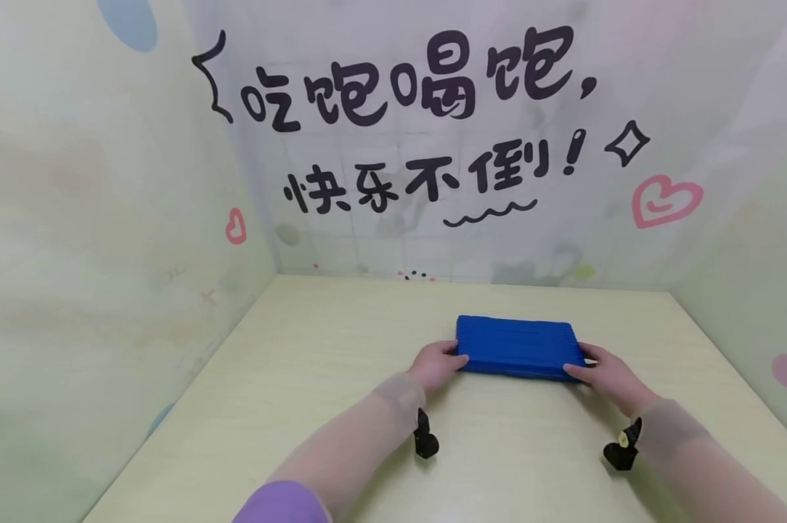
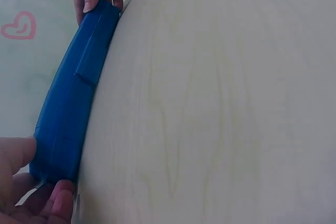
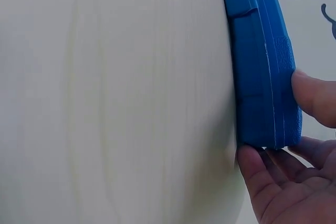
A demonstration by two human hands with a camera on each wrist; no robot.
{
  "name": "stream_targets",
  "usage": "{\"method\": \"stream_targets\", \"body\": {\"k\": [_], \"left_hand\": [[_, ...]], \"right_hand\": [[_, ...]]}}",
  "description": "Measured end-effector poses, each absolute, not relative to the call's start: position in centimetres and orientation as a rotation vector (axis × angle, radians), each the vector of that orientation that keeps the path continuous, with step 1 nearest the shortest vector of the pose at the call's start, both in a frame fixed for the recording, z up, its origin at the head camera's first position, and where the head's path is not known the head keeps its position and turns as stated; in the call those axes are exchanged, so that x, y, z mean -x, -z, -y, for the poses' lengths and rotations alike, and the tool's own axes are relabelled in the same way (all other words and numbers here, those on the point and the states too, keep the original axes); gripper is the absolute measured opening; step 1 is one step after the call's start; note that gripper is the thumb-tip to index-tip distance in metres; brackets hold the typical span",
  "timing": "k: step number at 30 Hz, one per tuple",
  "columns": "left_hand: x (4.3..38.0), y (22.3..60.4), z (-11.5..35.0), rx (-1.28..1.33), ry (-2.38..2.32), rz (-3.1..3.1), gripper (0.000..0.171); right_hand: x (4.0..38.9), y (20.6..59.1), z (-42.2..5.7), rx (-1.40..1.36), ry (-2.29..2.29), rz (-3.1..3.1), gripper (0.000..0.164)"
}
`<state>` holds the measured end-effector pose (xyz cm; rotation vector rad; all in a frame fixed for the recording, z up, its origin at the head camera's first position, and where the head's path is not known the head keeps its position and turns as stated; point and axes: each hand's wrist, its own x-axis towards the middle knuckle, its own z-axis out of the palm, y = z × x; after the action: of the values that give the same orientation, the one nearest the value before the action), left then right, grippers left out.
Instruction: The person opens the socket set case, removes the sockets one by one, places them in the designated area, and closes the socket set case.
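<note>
A flat blue plastic case, closed, lies lengthwise across the far right part of the table in the head view. At its left end my left hand grips it, thumb on the top edge and fingers around the side. My right hand holds the opposite end the same way. Seen from the left wrist, the case shows its long front side with a small latch-like tab. In the right wrist view, fingertips of the right hand are under the case's end, close to the tabletop, with the thumb on top.
The pale wood-grain table meets a back wall with black lettering and a pink heart. Side walls rise at left and right. Small black wrist mounts hang beneath both forearms, over the table.
</note>
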<state>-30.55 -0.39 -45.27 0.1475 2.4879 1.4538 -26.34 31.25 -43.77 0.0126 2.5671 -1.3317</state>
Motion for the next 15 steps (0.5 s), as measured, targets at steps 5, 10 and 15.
{"method": "stream_targets", "body": {"k": [5, 10, 15], "left_hand": [[30.8, 45.2, 2.3, -0.151, -1.438, -2.492, 0.057], [30.9, 45.3, 4.2, -0.135, -1.485, -2.444, 0.058], [30.7, 45.1, 6.0, -0.122, -1.511, -2.409, 0.058]], "right_hand": [[26.5, 44.0, -29.7, 0.009, 1.372, -2.543, 0.091], [26.9, 44.0, -28.2, 0.025, 1.392, -2.528, 0.088], [27.2, 44.1, -26.9, 0.045, 1.414, -2.506, 0.083]]}}
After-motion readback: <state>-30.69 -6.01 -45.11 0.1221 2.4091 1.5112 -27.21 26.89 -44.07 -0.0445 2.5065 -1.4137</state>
